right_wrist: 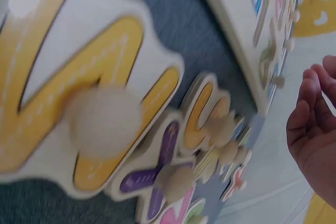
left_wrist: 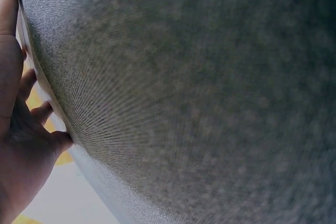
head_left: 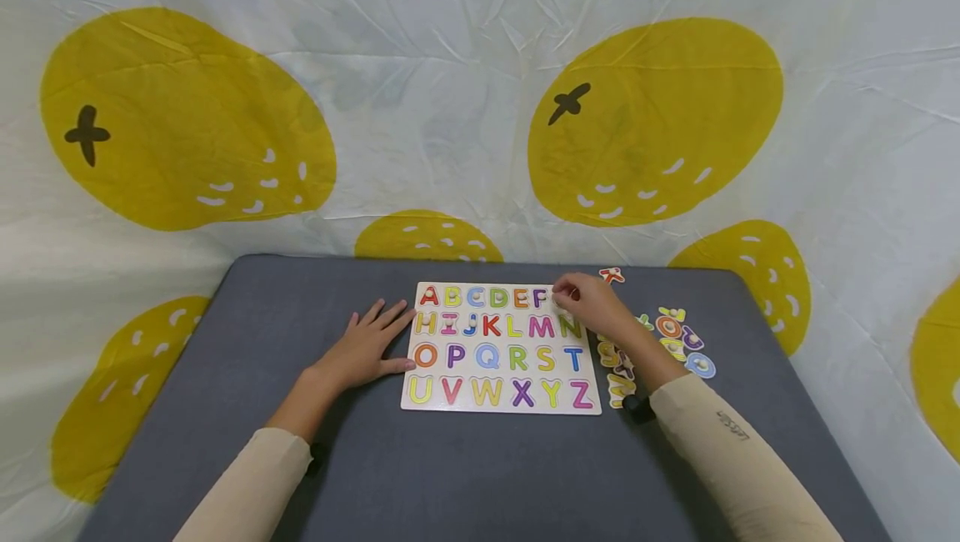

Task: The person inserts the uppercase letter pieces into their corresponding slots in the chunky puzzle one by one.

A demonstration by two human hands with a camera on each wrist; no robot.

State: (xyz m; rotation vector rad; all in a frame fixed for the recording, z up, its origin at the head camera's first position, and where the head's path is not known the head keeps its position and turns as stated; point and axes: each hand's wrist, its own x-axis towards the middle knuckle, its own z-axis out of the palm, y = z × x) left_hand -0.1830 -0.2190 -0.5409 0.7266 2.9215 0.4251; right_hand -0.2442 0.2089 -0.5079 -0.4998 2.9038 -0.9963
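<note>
A white alphabet puzzle board (head_left: pixel 465 404) lies on the table, with colourful letters in rows; small knobs stand up from several letters in its upper rows. My left hand (head_left: pixel 367 346) rests spread at the board's left edge, thumb and fingertips touching the rim. Over the top right corner, just right of the purple F (head_left: pixel 539 298), my right hand (head_left: pixel 592 302) has its fingers bent and fingertips close together. In the right wrist view that hand (right_wrist: pixel 317 129) is partly cut off by the frame edge, and I cannot tell whether its fingertips hold something.
Right of the board lie loose knobbed letters, among them a yellow W (head_left: pixel 621 390), a purple X (right_wrist: pixel 139 182), an orange O (head_left: pixel 669 327) and a blue ring-shaped letter (head_left: pixel 701 365). A red letter (head_left: pixel 611 275) lies near the table's (head_left: pixel 495 484) back edge. A patterned cloth (head_left: pixel 435 125) hangs behind.
</note>
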